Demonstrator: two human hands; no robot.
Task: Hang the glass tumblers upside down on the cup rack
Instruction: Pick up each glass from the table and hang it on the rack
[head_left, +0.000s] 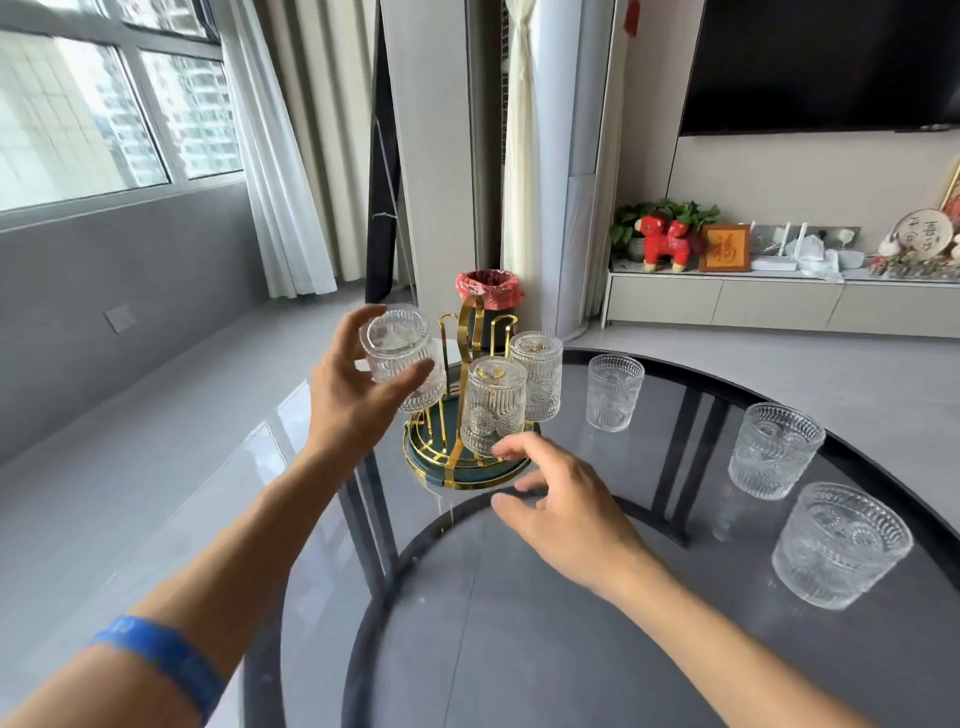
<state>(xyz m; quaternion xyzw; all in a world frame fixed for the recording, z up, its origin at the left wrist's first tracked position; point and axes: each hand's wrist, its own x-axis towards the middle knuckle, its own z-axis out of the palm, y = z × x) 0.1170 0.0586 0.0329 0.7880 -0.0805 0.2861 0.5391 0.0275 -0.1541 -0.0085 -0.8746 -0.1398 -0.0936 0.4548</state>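
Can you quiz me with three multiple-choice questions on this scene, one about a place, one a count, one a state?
1. Where is the cup rack?
A. table's left edge
B. floor
C. TV cabinet

2. How many tumblers stand upright on the table?
A. one
B. three
C. five

3. What is the left hand doing?
A. resting flat
B. holding an inverted tumbler
C. gripping the curtain

Answers: 1 A, the rack sits by the rim; 2 B, three stand right of the rack; 3 B, fingers wrap the glass, base up.
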